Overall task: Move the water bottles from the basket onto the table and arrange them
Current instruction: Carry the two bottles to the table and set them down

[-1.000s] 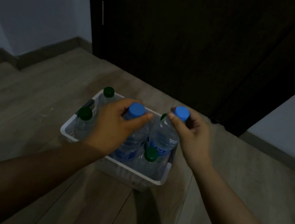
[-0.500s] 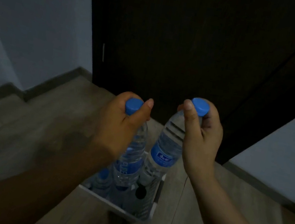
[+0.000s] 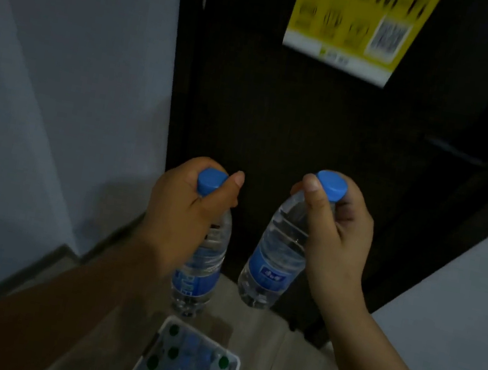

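Only a blurred "WI-FI" atop the yellow door sign (image 3: 356, 26)

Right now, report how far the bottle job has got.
Done: nothing visibly set down; no table is in view. In hand: the left hand grips one blue-capped bottle by its neck, the right hand a second blue-capped bottle, both held above the basket on the floor. Left: the remaining bottles, with green and blue caps, stand in the basket; all need moving and arranging.
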The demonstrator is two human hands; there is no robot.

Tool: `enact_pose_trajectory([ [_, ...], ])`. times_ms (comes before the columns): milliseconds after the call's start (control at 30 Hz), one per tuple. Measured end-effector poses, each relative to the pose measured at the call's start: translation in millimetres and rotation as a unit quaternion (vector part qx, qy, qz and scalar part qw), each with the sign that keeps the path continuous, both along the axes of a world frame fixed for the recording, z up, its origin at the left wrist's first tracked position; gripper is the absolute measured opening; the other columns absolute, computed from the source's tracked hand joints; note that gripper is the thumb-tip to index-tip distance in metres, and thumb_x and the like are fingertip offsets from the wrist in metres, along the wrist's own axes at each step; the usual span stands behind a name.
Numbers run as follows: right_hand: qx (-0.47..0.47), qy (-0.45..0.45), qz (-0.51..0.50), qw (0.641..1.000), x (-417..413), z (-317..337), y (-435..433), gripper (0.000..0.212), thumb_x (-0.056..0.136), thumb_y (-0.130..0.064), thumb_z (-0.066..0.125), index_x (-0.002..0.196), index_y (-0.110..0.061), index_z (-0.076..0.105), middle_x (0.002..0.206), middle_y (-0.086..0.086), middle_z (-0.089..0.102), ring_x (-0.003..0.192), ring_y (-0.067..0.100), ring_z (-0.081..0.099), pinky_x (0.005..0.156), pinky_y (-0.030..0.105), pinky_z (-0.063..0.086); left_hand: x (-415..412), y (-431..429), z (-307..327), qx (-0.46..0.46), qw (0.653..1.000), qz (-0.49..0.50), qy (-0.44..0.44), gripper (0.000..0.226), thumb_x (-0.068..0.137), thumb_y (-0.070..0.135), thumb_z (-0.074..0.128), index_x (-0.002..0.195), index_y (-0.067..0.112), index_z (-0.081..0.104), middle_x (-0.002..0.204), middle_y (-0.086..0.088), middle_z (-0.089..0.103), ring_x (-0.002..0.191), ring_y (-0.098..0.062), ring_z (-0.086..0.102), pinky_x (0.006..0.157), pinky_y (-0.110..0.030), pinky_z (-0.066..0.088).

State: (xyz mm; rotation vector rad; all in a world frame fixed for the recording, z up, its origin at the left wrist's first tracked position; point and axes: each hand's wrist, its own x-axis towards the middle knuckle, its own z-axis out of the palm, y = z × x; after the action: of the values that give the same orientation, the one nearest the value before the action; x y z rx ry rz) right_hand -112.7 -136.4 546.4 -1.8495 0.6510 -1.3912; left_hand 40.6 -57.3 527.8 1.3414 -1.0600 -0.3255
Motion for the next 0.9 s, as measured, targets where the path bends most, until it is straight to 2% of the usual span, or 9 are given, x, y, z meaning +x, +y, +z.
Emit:
enact_pose_trajectory([
  [200, -0.046, -0.022, 0.045, 0.998, 2.7, 205.9, 37.8, 0.030, 0.092, -0.032, 0.051, 0.095, -0.003, 0.060, 0.082, 0.007, 0.064, 0.074, 0.015, 0.065, 0.067, 0.020, 0.053, 17.1, 45.7, 216.1, -0.060, 0.996, 0.017, -0.066, 0.038, 0.083, 0.046, 0.050, 0.076, 0.010, 0.064, 0.074, 0.005, 0.066, 0.064, -0.002, 0.061, 0.061, -0.005, 0.045],
  [367, -0.045, -0.010, 0.083, 0.995, 6.7, 325.1, 81.2, 0.034, 0.089, -0.038, 0.053, 0.089, -0.005, 0.062, 0.079, 0.010, 0.065, 0.072, 0.018, 0.065, 0.065, 0.022, 0.054, 22.3, 99.8, 329.9, -0.077, 0.991, 0.018, -0.104, 0.039, 0.083, 0.047, 0.050, 0.070, 0.013, 0.065, 0.071, 0.007, 0.068, 0.063, -0.001, 0.060, 0.063, -0.003, 0.043],
  [533, -0.049, -0.036, 0.105, 0.993, 9.4, 375.6, 119.0, 0.032, 0.088, -0.041, 0.054, 0.081, -0.011, 0.063, 0.073, 0.005, 0.066, 0.067, 0.011, 0.064, 0.064, 0.019, 0.054, 25.8, 144.3, 382.8, -0.074, 0.991, 0.045, -0.103, 0.039, 0.092, 0.039, 0.050, 0.073, 0.009, 0.066, 0.070, -0.002, 0.069, 0.062, -0.004, 0.062, 0.060, -0.008, 0.045],
  [700, -0.050, -0.043, 0.164, 0.984, 16.1, 401.0, 136.6, 0.034, 0.087, -0.041, 0.054, 0.085, -0.008, 0.064, 0.078, 0.010, 0.066, 0.071, 0.021, 0.066, 0.067, 0.024, 0.055, 19.7, 171.4, 412.0, -0.067, 0.988, 0.075, -0.113, 0.041, 0.092, 0.038, 0.050, 0.070, 0.008, 0.067, 0.070, -0.004, 0.070, 0.064, -0.009, 0.063, 0.065, -0.015, 0.050],
  [900, -0.066, -0.066, 0.274, 0.957, 28.3, 424.5, 140.6, 0.035, 0.082, -0.046, 0.053, 0.082, -0.013, 0.063, 0.075, 0.002, 0.067, 0.069, 0.014, 0.065, 0.065, 0.017, 0.053, 5.9, 189.9, 425.7, -0.061, 0.979, 0.154, -0.119, 0.038, 0.089, 0.040, 0.053, 0.066, 0.012, 0.067, 0.065, 0.002, 0.070, 0.056, -0.001, 0.060, 0.058, -0.009, 0.048],
])
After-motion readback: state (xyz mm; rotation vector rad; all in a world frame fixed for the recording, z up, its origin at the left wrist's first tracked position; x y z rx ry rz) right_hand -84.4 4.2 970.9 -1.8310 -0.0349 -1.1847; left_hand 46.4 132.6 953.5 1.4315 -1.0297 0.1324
